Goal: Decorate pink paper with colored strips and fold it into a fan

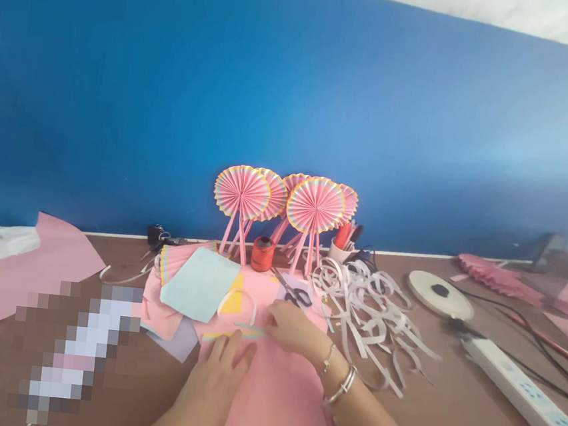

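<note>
My left hand (pixel 218 373) lies flat, fingers stretched out, on a pink paper sheet (pixel 277 393) with a coloured stripe along its far edge. My right hand (pixel 289 327), with bracelets at the wrist, has its fingers pinched together at that striped edge (pixel 239 332). Black-handled scissors (pixel 294 293) lie just beyond my right hand. A light blue sheet (pixel 199 285) rests on pleated pink paper to the left.
Several pink pleated paper fans (pixel 285 203) stand against the blue wall with a red tape roll (pixel 262 254) and a pen cup (pixel 344 245). A heap of white paper strips (pixel 370 302), a white disc (pixel 439 293) and a power strip (pixel 522 397) lie right. Pink paper (pixel 11 274) lies left.
</note>
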`<act>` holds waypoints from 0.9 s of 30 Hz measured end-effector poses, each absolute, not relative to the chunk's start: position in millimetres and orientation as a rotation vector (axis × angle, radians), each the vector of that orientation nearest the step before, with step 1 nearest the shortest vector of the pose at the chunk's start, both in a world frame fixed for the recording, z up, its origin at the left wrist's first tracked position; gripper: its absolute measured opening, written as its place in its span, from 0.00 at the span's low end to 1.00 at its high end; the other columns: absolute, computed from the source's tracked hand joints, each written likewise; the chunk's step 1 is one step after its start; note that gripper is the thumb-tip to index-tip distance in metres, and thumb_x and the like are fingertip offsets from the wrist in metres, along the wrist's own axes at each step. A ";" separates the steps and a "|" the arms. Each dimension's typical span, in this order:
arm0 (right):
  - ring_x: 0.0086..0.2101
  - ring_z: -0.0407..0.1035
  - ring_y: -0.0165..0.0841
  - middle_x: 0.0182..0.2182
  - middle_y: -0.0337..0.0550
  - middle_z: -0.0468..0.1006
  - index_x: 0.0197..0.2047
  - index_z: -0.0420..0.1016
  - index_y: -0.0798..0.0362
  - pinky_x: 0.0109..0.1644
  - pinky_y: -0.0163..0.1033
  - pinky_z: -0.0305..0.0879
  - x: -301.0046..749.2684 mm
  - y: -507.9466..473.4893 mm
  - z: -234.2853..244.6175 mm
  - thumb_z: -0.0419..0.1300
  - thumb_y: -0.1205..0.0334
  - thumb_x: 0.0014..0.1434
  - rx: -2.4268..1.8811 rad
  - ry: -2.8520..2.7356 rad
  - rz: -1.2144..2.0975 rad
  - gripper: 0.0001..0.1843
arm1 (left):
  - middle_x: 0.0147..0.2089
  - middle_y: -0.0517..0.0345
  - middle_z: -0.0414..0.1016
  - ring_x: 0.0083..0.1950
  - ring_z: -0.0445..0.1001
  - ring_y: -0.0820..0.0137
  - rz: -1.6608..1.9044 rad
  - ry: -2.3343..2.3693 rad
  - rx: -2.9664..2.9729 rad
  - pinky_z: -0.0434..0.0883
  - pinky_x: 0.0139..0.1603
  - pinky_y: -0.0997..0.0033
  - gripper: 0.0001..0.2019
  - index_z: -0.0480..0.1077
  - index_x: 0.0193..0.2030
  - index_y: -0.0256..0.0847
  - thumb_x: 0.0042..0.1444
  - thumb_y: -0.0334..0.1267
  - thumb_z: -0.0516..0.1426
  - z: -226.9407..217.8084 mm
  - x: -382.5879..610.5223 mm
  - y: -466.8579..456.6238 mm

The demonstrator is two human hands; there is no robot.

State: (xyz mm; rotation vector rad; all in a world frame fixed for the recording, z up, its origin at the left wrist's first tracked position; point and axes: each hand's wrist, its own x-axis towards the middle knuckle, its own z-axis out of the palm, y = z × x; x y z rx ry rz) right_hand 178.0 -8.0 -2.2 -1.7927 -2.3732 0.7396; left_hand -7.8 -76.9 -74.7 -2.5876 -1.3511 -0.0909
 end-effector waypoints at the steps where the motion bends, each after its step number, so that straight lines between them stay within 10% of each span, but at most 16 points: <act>1: 0.29 0.62 0.28 0.29 0.44 0.72 0.24 0.69 0.57 0.31 0.33 0.51 178.1 -8.5 -0.1 0.52 0.75 0.47 -1.781 -2.381 0.746 0.08 | 0.58 0.48 0.63 0.49 0.65 0.58 -0.101 -1.345 -2.588 0.66 0.48 0.53 0.33 0.60 0.61 0.49 0.48 0.22 0.52 -75.1 -8.1 -76.5; 17: 0.25 0.63 0.28 0.25 0.38 0.75 0.29 0.78 0.53 0.30 0.33 0.55 240.5 -1.4 9.6 0.51 0.74 0.45 -1.712 -2.083 0.880 0.15 | 0.51 0.46 0.69 0.50 0.66 0.59 0.149 -1.313 -2.902 0.65 0.49 0.58 0.23 0.65 0.53 0.36 0.50 0.20 0.48 -29.5 13.7 -70.4; 27: 0.26 0.55 0.27 0.23 0.34 0.60 0.24 0.63 0.54 0.30 0.33 0.53 250.8 -34.6 -18.7 0.51 0.63 0.55 -1.565 -1.914 1.146 0.08 | 0.44 0.50 0.67 0.43 0.64 0.63 -0.086 -1.208 -3.004 0.64 0.45 0.61 0.18 0.64 0.50 0.37 0.54 0.21 0.46 -46.9 36.4 -57.9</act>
